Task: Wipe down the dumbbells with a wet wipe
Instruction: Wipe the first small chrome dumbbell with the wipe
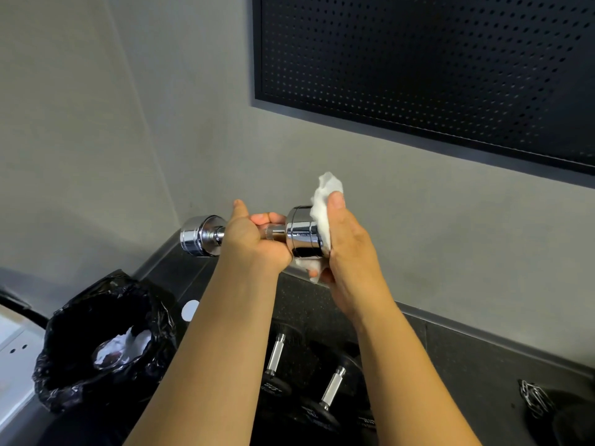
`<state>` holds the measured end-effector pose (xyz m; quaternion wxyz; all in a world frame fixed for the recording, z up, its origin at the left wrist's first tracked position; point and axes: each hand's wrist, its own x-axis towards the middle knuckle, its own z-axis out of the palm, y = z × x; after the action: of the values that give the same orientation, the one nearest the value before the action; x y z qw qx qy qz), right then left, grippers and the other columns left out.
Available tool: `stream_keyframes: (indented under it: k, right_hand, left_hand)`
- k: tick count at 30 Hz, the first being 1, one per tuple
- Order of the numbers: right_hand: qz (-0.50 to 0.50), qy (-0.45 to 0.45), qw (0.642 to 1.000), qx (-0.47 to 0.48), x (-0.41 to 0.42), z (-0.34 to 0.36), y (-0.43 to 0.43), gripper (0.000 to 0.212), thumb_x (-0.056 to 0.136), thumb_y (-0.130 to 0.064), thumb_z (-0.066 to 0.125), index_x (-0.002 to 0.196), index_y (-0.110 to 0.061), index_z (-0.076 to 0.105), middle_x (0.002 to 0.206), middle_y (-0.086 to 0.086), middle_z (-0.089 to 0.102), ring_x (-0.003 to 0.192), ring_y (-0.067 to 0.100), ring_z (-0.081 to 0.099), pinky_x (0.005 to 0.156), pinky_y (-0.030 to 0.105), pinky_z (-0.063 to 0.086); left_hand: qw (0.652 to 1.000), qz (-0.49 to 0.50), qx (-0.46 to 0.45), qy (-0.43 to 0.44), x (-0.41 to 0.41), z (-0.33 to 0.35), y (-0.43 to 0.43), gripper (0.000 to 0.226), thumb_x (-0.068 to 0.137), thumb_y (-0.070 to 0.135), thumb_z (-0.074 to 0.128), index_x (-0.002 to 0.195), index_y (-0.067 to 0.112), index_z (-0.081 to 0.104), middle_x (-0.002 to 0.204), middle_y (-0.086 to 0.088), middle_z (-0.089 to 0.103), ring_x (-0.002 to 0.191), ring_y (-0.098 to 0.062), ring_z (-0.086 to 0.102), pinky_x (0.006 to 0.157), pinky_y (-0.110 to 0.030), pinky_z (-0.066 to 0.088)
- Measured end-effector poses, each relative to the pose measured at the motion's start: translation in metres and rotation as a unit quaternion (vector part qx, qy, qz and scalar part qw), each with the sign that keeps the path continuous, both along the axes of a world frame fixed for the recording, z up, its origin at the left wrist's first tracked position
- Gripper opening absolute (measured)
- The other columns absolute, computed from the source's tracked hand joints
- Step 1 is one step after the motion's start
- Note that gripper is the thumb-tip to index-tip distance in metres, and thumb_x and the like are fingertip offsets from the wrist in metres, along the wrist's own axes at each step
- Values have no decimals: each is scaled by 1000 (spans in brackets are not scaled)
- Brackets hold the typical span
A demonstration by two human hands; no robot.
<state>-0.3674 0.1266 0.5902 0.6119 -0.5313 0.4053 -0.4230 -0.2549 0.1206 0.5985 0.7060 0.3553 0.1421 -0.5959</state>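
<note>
The chrome dumbbell (302, 235) is gripped by its handle inside the curled fingers of the left hand (254, 241). The wet wipe (322, 217) is pinched against 1 head by the right hand (349, 249); wiping is judged underway, with the head beyond the left fingers owed next

Wall (135, 123): plain grey, matte, with a corner seam left of the perforated panel (418, 59).
Perforated panel: black, dark-framed, mounted on the wall.
Skirting (515, 349): dark grey strip below the panel.
Floor (467, 384): black, speckled, below the panel.
Bin liner (61, 320): black, glossy, far below-left of the panel.
Light: even, indoor.
</note>
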Motion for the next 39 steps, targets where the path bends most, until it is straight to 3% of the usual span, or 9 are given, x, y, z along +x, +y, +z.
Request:
stream_keyframes:
  k: [3, 9, 12, 16, 21, 25, 29, 34, 39]
  right_hand:
    - [-29, -81, 996, 18, 4, -8, 5, 49, 97, -51, 34, 98, -13, 65, 76, 10, 64, 57, 17, 55, 46, 24, 42]
    - [-29, -96, 995, -5, 11, -27, 30, 28, 94, -53, 38, 91, -43, 63, 67, -7, 60, 53, 8, 50, 48, 22, 39]
    - [-12, -70, 997, -24, 12, -22, 28, 40, 87, -57, 43, 100, -21, 54, 70, -1, 59, 52, 10, 50, 45, 19, 40]
    - [-12, -24, 1000, 3, 9, -10, 11, 56, 91, -57, 43, 106, -3, 51, 67, 7, 58, 45, 14, 47, 41, 22, 37]
    - [-4, -39, 997, 73, 8, -12, 6, 50, 94, -60, 31, 86, -20, 58, 52, 0, 51, 41, 15, 42, 41, 24, 32]
    - [-53, -44, 996, 60, 7, -33, 8, 44, 93, -57, 36, 93, -23, 64, 74, -3, 69, 66, 14, 63, 57, 28, 49]
    - [-131, -44, 990, -39, 2, -43, 1, 43, 87, -54, 34, 94, -20, 59, 83, -1, 59, 72, 10, 57, 63, 24, 49]
    - [-135, -52, 978, -151, 7, -21, -21, 44, 93, -50, 28, 95, -15, 53, 82, 0, 52, 68, 6, 49, 55, 17, 42]
    - [-37, 65, 981, -179, 36, -8, -35, 42, 92, -58, 34, 107, -25, 55, 104, -4, 59, 91, 11, 59, 81, 29, 52]
  left_hand:
    - [1000, 5, -4, -9, 0, 4, 0, 48, 96, 49, 47, 64, 14, 37, 50, -1, 44, 83, -22, 59, 94, -54, 48]
    - [999, 27, 8, -46, -2, 3, 4, 48, 98, 45, 44, 65, 10, 37, 30, 0, 39, 40, -16, 52, 75, -49, 54]
    - [997, 14, 22, -69, -1, -1, 6, 55, 98, 47, 43, 59, 8, 41, 47, -7, 47, 57, -23, 54, 73, -48, 54]
    - [998, 20, 15, -49, -3, -2, 6, 59, 97, 46, 46, 53, 7, 41, 41, -7, 46, 49, -22, 55, 61, -43, 51]
    - [997, -10, 24, -69, 0, -9, 3, 47, 94, 45, 53, 61, 16, 36, 49, 1, 42, 49, -16, 50, 83, -45, 54]
    - [988, -61, 50, -136, 5, -21, 2, 44, 92, 34, 60, 57, 17, 38, 46, 3, 40, 38, -13, 43, 60, -33, 48]
    - [979, -114, 29, -167, 12, -29, 7, 40, 89, 22, 65, 57, 17, 41, 40, 3, 40, 30, -12, 38, 45, -24, 38]
    - [930, -157, 19, -331, 14, -37, 11, 25, 87, 5, 63, 73, 11, 44, 44, -1, 39, 32, -12, 35, 36, -19, 31]
    - [842, -184, 9, -506, 8, -38, 14, 17, 87, 9, 62, 73, 8, 51, 49, -1, 42, 38, -13, 37, 39, -23, 33]
